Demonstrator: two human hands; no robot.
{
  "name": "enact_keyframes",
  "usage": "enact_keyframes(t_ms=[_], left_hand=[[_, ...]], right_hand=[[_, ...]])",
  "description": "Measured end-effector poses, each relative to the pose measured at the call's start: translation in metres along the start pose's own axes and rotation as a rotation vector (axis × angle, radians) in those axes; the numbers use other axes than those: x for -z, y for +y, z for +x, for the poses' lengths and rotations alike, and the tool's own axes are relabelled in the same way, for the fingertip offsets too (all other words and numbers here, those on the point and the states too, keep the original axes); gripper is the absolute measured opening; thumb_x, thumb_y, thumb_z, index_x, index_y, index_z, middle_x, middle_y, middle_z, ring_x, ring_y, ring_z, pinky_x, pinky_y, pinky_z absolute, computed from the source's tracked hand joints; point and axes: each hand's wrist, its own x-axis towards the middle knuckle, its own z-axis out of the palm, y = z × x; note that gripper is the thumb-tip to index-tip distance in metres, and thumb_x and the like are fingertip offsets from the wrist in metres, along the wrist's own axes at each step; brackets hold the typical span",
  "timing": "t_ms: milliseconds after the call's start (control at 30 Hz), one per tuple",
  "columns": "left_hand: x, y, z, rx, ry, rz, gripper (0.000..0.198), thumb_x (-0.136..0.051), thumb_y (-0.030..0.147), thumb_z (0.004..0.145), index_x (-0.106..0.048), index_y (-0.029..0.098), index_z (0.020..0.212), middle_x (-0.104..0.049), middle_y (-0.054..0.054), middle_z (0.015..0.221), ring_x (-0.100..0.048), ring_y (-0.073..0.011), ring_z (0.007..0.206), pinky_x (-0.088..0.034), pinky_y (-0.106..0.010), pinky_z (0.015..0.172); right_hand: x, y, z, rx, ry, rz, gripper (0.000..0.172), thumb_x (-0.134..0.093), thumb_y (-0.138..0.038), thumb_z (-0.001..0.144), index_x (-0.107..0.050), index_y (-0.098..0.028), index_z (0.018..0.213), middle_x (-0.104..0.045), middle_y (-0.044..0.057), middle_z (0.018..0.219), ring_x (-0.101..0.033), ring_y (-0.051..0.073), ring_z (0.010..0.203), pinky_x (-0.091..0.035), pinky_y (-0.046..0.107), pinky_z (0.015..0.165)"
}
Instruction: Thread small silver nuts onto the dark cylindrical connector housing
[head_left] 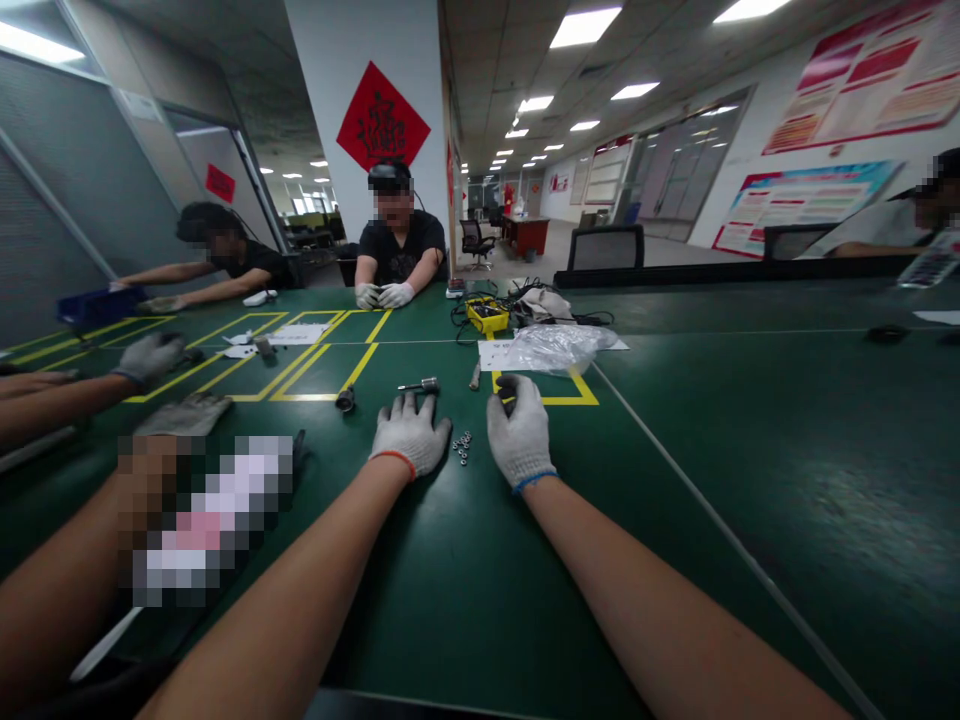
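Now our gloved left hand (410,432) lies flat on the green surface (675,480). Its fingers are spread out and it holds nothing. Our right hand (520,430), also in a white glove, is curled, and its fingertips pinch a small dark part (506,384) that sits right at the edge of the yellow tape (577,400).

We think this part is hard and light. It is short and dark, and too small for us to see its shape well. It is best held by its sides with the thumb and two fingers, because thick gloves can let tiny things slip.

Between our two hands lie the little metal nuts (461,448), close together in a small heap. They look shiny, round and silver. We think they are hard and light, and that they roll away easily, so each one needs a careful pinch from the top.

Just past our left hand lies a metal bolt (420,385), and a black cylinder (345,400) lies a bit more to the left. Farther away we see a crinkly plastic bag (559,345) and a yellow box (487,315).
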Motion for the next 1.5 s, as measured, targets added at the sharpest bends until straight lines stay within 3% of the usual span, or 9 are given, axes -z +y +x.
enact_keyframes(t_ms=[167,300,433,600,867,1067,1233,1367,1500], left_hand=[[-0.001,0.001,0.041,0.033,-0.015,-0.016,0.071,-0.027,0.057,0.101,-0.032,0.024,0.163,-0.029,-0.02,0.169,-0.027,-0.0378,0.156,-0.025,-0.061,0.121],[-0.003,-0.003,0.094,0.116,-0.018,-0.03,0.071,-0.025,0.059,0.099,-0.034,0.027,0.162,-0.029,-0.016,0.17,-0.027,-0.0377,0.156,-0.023,-0.065,0.121],[0.001,-0.009,0.141,0.165,-0.018,-0.032,0.071,-0.023,0.054,0.099,-0.039,0.021,0.16,-0.028,-0.018,0.17,-0.028,-0.038,0.156,-0.025,-0.063,0.121],[0.006,-0.017,0.162,0.236,0.025,-0.065,0.067,-0.028,0.047,0.098,-0.047,0.016,0.155,-0.036,-0.021,0.166,-0.035,-0.0382,0.152,-0.029,-0.06,0.119],[0.002,-0.012,0.146,0.261,0.114,0.012,0.055,-0.034,0.037,0.096,-0.071,0.012,0.128,-0.066,-0.026,0.134,-0.06,-0.0387,0.125,-0.044,-0.054,0.103],[0.006,-0.035,0.105,0.27,0.205,0.26,0.057,-0.044,0.048,0.093,-0.071,0.017,0.132,-0.047,-0.02,0.159,-0.025,-0.0462,0.152,-0.014,-0.067,0.12],[0.012,-0.067,0.076,0.473,0.115,0.142,0.061,-0.045,0.045,0.09,-0.066,0.017,0.14,-0.046,-0.027,0.156,-0.029,-0.0587,0.145,-0.029,-0.081,0.102],[0.011,-0.073,0.058,0.484,0.1,0.059,0.055,-0.041,0.036,0.092,-0.068,0.014,0.135,-0.059,-0.031,0.14,-0.055,-0.0504,0.125,-0.046,-0.067,0.092],[0.011,-0.064,0.041,0.404,0.16,0.062,0.048,-0.04,0.022,0.092,-0.073,0.009,0.125,-0.062,-0.029,0.13,-0.059,-0.0406,0.12,-0.049,-0.051,0.094]], right_hand=[[-0.002,-0.002,0.001,-0.04,0.007,-0.003,0.015,-0.053,-0.022,0.084,-0.061,-0.021,0.096,-0.064,0.009,0.095,-0.063,0.023,0.085,-0.055,0.039,0.081],[-0.002,-0.006,0.001,-0.034,0.002,0.002,0.013,-0.054,-0.019,0.083,-0.061,-0.021,0.093,-0.064,0.009,0.093,-0.063,0.023,0.084,-0.054,0.039,0.082],[-0.003,-0.008,0.0,-0.04,-0.003,0.015,0.013,-0.054,-0.018,0.083,-0.061,-0.021,0.093,-0.064,0.007,0.093,-0.063,0.022,0.083,-0.054,0.038,0.081],[-0.003,-0.008,-0.002,-0.08,-0.02,0.019,0.015,-0.053,-0.018,0.085,-0.062,-0.022,0.097,-0.064,0.007,0.095,-0.063,0.022,0.086,-0.054,0.037,0.081],[-0.003,-0.005,-0.002,-0.079,-0.033,0.002,0.012,-0.053,-0.02,0.084,-0.063,-0.021,0.092,-0.065,0.007,0.091,-0.064,0.023,0.086,-0.054,0.037,0.081],[-0.001,0.003,0.0,-0.117,-0.065,0.053,0.012,-0.055,-0.025,0.083,-0.063,-0.021,0.09,-0.067,0.008,0.091,-0.065,0.024,0.086,-0.054,0.039,0.084],[-0.002,0.009,0.001,-0.144,-0.082,0.062,0.013,-0.055,-0.029,0.083,-0.063,-0.022,0.089,-0.069,0.008,0.089,-0.065,0.023,0.083,-0.055,0.039,0.08],[-0.002,0.012,0.002,-0.169,-0.081,0.073,0.015,-0.055,-0.031,0.081,-0.063,-0.021,0.089,-0.069,0.008,0.088,-0.066,0.024,0.083,-0.055,0.04,0.081],[-0.002,0.015,0.003,-0.186,-0.089,0.087,0.017,-0.055,-0.035,0.082,-0.063,-0.021,0.088,-0.069,0.008,0.089,-0.065,0.025,0.085,-0.054,0.041,0.083]])
